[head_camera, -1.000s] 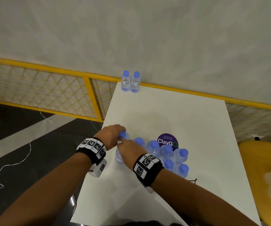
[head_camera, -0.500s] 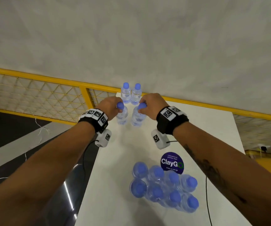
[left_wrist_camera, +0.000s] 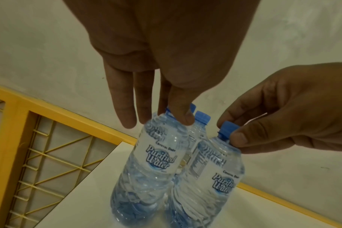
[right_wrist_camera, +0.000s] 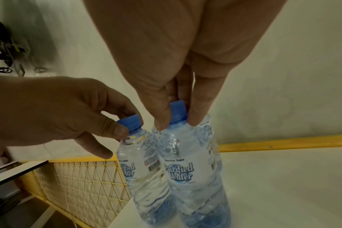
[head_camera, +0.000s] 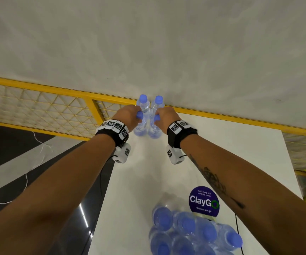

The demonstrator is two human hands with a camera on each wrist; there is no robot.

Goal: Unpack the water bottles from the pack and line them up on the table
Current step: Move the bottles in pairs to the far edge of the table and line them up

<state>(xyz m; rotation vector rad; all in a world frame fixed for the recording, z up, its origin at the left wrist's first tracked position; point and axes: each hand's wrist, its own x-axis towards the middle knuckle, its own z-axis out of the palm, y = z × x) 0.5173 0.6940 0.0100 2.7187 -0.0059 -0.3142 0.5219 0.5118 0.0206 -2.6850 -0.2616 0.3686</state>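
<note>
My left hand (head_camera: 130,116) pinches the blue cap of a clear water bottle (head_camera: 140,128), and my right hand (head_camera: 164,115) pinches the cap of a second bottle (head_camera: 154,130). Both bottles stand side by side on the white table (head_camera: 148,172), just in front of two bottles (head_camera: 142,103) at its far edge. In the left wrist view my thumb and fingers (left_wrist_camera: 182,118) close on the cap of the left bottle (left_wrist_camera: 156,162). In the right wrist view the fingers (right_wrist_camera: 162,120) grip the cap of the right bottle (right_wrist_camera: 185,174). The wrapped pack (head_camera: 190,234) with several bottles lies near me.
A yellow mesh railing (head_camera: 56,107) runs behind and to the left of the table, below a pale wall. A round purple ClayGo sticker (head_camera: 203,199) sits beside the pack. The table's left edge (head_camera: 108,181) drops to a dark floor with a white cable (head_camera: 27,181).
Both hands lifted a bottle each from the pack and carried them to the far end. They now hold them lower, right in front of the first pair.
</note>
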